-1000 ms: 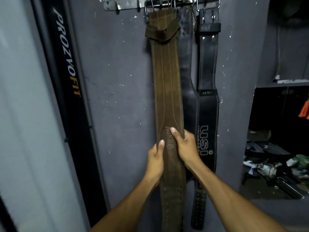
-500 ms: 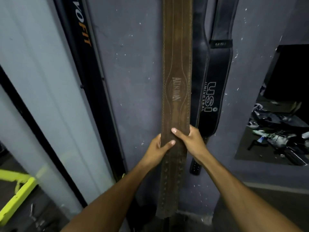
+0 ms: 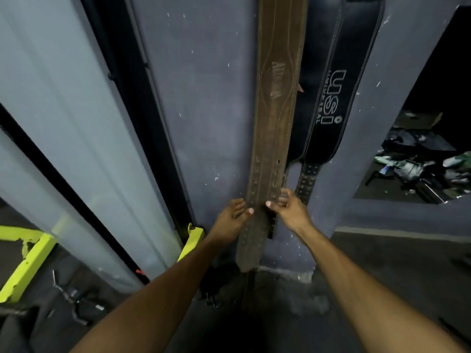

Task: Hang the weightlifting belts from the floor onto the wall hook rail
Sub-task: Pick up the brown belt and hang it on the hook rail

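Note:
A long brown leather belt [image 3: 276, 103] hangs flat against the grey wall [image 3: 204, 98], its holed tail reaching almost to the floor. My left hand [image 3: 233, 215] pinches the tail's left edge, thumb across the front. My right hand [image 3: 289, 207] holds the right edge at the same height, thumb on the front and fingers loosely curled. Right of the brown belt hang a black belt marked USI [image 3: 331, 103] and another black belt [image 3: 302, 128] partly behind it. A dark heap with a metal buckle [image 3: 216, 286] lies on the floor below. The hook rail is out of view.
A frosted panel with black frames [image 3: 76, 123] stands at left, with yellow-green metal bars [image 3: 28, 261] at its foot. Metal cable handles [image 3: 74, 301] lie on the dark floor. At right a wall opening shows a cluttered pile [image 3: 420, 169].
Both hands have slid down the brown belt from its middle to the holed tail. The view has tilted down, so the hook rail left the frame and the floor appeared.

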